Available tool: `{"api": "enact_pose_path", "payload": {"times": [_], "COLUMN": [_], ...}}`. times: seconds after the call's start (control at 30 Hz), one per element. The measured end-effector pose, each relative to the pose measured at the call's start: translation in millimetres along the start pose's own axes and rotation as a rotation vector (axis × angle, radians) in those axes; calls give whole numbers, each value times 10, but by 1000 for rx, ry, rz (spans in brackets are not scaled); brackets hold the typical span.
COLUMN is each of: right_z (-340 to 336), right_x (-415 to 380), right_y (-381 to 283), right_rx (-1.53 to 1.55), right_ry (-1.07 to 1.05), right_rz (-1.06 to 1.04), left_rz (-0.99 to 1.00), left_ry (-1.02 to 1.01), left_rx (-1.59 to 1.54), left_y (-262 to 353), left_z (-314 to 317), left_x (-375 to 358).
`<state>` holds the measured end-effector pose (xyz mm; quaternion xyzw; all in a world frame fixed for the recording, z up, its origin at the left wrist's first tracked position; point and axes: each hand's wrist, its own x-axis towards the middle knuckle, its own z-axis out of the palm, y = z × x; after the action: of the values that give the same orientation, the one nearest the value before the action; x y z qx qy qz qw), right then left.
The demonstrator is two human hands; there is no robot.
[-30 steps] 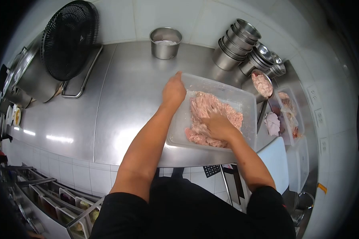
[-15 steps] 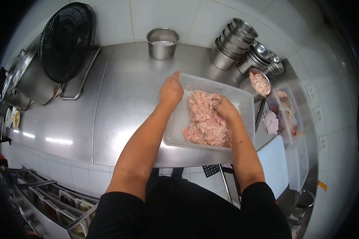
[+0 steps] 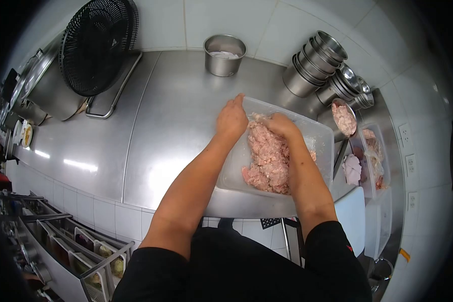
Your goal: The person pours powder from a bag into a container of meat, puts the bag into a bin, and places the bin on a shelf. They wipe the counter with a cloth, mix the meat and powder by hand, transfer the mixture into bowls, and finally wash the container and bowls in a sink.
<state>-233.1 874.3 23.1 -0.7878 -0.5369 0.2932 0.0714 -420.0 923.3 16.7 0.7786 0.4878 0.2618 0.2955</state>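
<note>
A translucent plastic tub point(image 3: 314, 133) stands on the steel counter in front of me, with a mass of pink minced meat point(image 3: 269, 156) inside. My left hand point(image 3: 232, 118) is closed over the tub's far left corner, gripping the rim. Inside the tub, my right hand point(image 3: 283, 126) is at the far end of the meat, its fingers curled into it and partly hidden. Some bits of meat stick to the tub's walls.
Stacked steel pots point(image 3: 314, 63) stand at the back right, near a steel bowl of pale meat point(image 3: 344, 119). A steel pot point(image 3: 224, 64) sits by the wall. On the left are a black fan point(image 3: 98, 48) and a large pot point(image 3: 55, 90). A white board point(image 3: 350, 216) lies at right.
My right hand has moved to the far end of the tub, and the meat's shape has shifted. My left hand keeps its hold on the rim. The whole view has shifted slightly.
</note>
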Motion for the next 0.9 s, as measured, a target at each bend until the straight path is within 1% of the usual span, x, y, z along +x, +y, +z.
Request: {"api": "enact_pose_path", "payload": {"times": [0.07,0.17,0.27,0.33,0.37,0.43,0.5,0.57,0.67,0.77,0.87,0.9], "right_z": [37,331,365,323,308,190,-1,-197,-302,-263,-127,-109], "right_x": [-104,-323,-661,-946,-1097,-1415,-1726,-2030,-2305,-2352,-2157,-2036], "right_y": [-163,-508,-768,-747,-699,-438,-184,42,512,734,779,793], "right_rx": [-155,-202,-423,-502,-541,-496,-372,-276,-306,-370,-311,-267], "right_ry": [14,-54,-196,-197,-201,-1,129,213,236,93,-27,-22], "right_rz": [-171,-219,-269,-367,-413,-485,-477,-484,-258,-41,137,142], "left_rz": [-7,-14,12,15,0,-38,-51,-61,-67,-45,-16,8], "left_ry": [-13,-2,23,41,15,-43,-56,-62,-70,-71,-57,-43], "left_rx": [-5,-3,-17,-35,-26,-12,13,35,58,74,60,48], "left_y": [47,6,5,-33,-20,34,53,79,83,62,52,22], "left_z": [19,21,17,31,7,-58,-66,-88,-75,-45,-28,-17], "left_x": [-5,-21,30,28,34,30,8,15,15,38,20,27]}}
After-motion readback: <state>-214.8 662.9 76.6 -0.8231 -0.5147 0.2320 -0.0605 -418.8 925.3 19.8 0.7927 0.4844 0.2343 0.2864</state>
